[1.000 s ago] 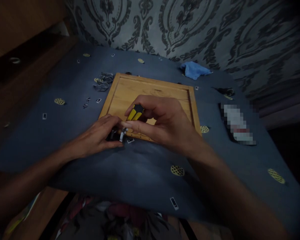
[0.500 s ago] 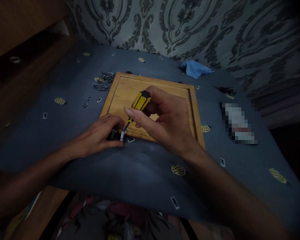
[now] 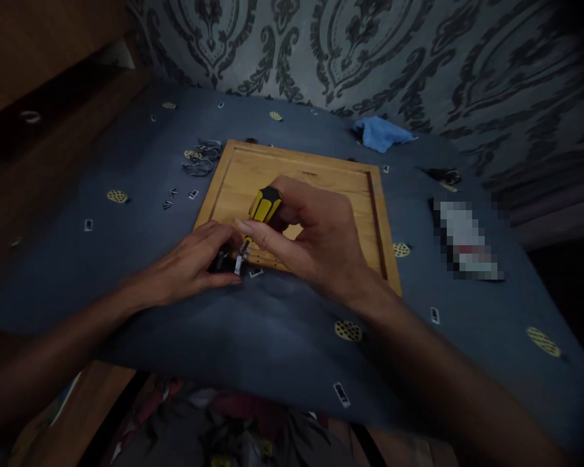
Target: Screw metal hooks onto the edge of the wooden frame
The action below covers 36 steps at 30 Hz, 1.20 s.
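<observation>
A wooden board with a raised rim lies on a blue patterned cloth. My right hand is closed round a yellow and black screwdriver, its tip pointing down at the board's near left corner. There my left hand pinches a small metal hook fitting against the board's front edge. A row of small holes runs along that edge beside the fitting.
Several metal hooks lie in a heap left of the board, with a few small screws nearer. A blue rag sits at the back right. A blurred packet lies to the right. Patterned wallpaper rises behind.
My right hand lifted the screwdriver upright, then lowered and tilted it again over the fitting. My left hand has stayed on the fitting.
</observation>
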Tool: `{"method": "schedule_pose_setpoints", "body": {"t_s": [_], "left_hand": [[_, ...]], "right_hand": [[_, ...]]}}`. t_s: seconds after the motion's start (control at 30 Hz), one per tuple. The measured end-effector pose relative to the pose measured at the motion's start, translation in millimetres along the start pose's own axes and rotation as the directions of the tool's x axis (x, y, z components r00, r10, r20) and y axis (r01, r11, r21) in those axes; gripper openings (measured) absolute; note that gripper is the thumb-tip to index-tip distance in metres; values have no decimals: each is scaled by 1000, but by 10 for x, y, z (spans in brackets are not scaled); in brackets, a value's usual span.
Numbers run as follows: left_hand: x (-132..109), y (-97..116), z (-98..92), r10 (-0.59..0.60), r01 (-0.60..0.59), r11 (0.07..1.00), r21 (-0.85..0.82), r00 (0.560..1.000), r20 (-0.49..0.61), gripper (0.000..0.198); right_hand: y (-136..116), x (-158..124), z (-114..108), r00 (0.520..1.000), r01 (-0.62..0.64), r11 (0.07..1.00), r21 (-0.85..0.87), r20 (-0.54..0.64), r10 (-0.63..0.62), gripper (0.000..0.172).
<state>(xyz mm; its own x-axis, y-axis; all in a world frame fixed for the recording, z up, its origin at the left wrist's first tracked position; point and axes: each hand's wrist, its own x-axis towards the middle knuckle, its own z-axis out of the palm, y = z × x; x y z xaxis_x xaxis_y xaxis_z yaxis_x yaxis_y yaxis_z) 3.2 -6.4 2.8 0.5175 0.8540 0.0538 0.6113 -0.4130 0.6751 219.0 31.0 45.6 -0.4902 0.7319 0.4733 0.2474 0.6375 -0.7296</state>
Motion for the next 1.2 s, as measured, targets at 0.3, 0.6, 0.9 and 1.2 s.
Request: {"method": "schedule_pose_setpoints", "body": {"t_s": [0.3,0.6,0.9,1.2], "left_hand": [[-2,-15,10,3,-3,1000,-17,1000,-8,38],[-12,-29,11,28,-29,999,-37,999,-29,34],[-10,-36,15,15,-15,1000,-10,1000,-11,34],[-3,-27,19,14,-14,1000,7,1000,-25,39]], "right_hand": [[-86,55,-242,947,-115,963,244,319,32,19],[-48,35,-151,979,-23,996,86,202,5,27],[-60,40,-232,963,-19,996,88,269,-6,27],[-84,28,-129,989,52,999,1,138,-51,31]]}}
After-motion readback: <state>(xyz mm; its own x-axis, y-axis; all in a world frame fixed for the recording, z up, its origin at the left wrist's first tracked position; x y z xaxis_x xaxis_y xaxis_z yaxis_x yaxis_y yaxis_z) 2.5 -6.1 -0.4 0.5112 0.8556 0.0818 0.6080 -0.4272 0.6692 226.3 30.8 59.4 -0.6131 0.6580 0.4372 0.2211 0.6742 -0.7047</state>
